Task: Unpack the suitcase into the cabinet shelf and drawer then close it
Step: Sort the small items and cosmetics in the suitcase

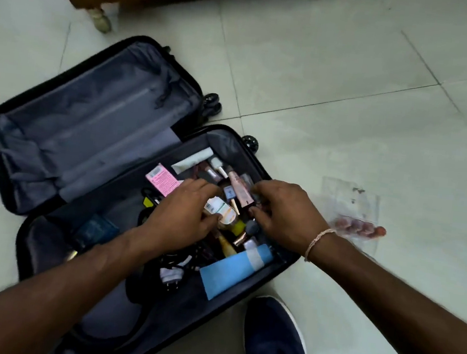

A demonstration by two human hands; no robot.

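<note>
Both hands (184, 215) over diagonal suitcase (8, 128)

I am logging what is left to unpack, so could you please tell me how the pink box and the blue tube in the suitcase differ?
The pink box is a flat-sided carton with printed text, while the blue tube is a soft tube with a white band. The box lies beside the left hand, toward the hinge; the tube lies by the outer edge, below the right hand. The tube looks larger. Both lie in the suitcase, ungripped.
</note>
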